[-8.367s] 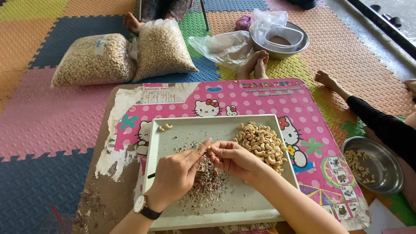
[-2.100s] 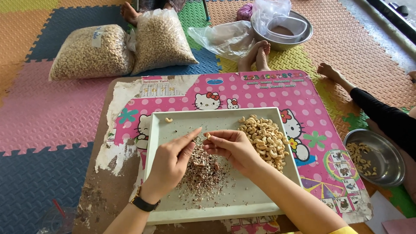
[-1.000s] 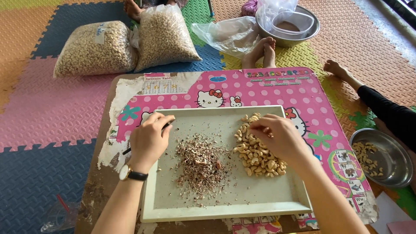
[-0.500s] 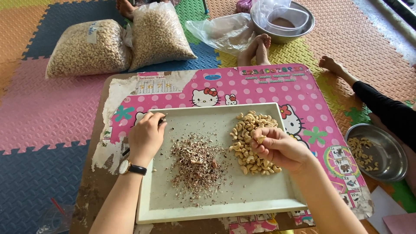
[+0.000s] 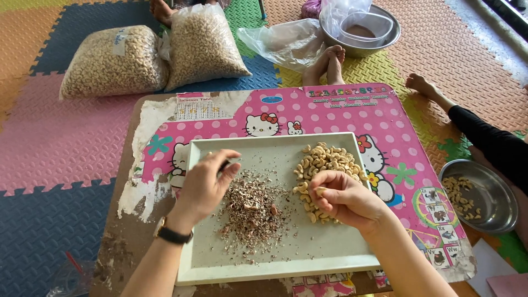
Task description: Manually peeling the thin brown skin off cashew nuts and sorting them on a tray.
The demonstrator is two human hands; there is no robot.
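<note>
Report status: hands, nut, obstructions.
Right hand pinching one cashew over cashew pile. Left hand gripping thin dark tool beside husk heap. Nothing between them.

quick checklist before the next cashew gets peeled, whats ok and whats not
1. One nut picked up: ok, the right hand pinches a cashew in its fingertips.
2. Tool in hand: ok, the left hand grips a thin dark tool; its tip is too small to judge.
3. Hands brought together: not ok, they sit apart over the tray.
4. Heaps kept apart: ok, the pile of skins lies left of the cashew pile, bare tray between.
5. Supply left: ok, many nuts remain in the pile.
6. Whether the held nut has skin: cannot tell.
</note>
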